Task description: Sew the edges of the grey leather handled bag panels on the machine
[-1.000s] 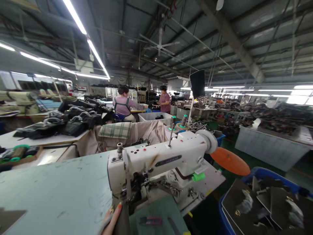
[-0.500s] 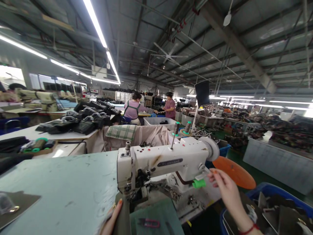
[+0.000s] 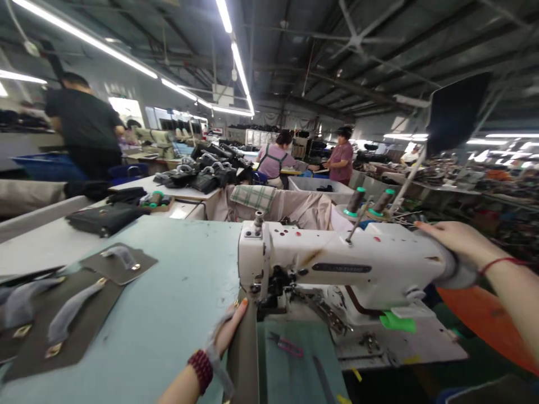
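Your left hand (image 3: 226,338) pinches the olive fabric strip (image 3: 243,359), thumb on top, right under the head of the sewing machine (image 3: 337,264). It looks thin and bendy, so grip it close in. Your right hand (image 3: 450,241) lies open-fingered over the handwheel (image 3: 461,275).

Bright ceiling tube lights (image 3: 236,42), motion blur, warped edges

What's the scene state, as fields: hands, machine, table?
left hand: holds grey strip at the needle end
right hand: laid flat over handwheel
machine: white sewing machine
table: pale green; grey panels at left, snips beside the strip
background: co-workers at far tables
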Motion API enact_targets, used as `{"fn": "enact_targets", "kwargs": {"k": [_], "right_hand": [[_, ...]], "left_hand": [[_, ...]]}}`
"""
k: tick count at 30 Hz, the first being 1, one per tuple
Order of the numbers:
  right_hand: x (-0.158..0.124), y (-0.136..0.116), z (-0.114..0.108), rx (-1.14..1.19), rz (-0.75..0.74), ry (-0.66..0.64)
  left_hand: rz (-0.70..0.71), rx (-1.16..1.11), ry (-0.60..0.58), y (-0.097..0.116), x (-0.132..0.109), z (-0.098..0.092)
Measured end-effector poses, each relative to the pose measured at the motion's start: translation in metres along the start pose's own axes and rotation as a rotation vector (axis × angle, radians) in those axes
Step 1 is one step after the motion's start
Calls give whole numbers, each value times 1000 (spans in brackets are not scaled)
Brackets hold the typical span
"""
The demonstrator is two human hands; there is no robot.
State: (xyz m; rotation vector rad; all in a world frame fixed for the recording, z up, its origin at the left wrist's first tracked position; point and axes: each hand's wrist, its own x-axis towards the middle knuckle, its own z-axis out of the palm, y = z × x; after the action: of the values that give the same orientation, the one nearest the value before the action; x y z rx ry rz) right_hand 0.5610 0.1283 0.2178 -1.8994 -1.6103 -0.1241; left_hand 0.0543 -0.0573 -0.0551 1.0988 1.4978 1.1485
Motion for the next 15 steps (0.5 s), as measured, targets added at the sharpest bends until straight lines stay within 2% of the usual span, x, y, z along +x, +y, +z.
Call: {"fn": "enact_targets", "kwargs": {"k": [2,4,7,10,15], "right_hand": [[12,9,5,-73,70,-116],[22,16,7,-167,151,-178],[26,21,5,-195,186,-186],[9,19,0,-169,174,-86],[-45,19,3,-190,136,186]], "left_hand": [[19,-30,-4,2,-1,2],[33,-57,-9,3,-2,3],[33,-82,-18,6,-5,5],[31,-96,-32,8,-7,5],[2,-89,-41,8,-6,2]]}}
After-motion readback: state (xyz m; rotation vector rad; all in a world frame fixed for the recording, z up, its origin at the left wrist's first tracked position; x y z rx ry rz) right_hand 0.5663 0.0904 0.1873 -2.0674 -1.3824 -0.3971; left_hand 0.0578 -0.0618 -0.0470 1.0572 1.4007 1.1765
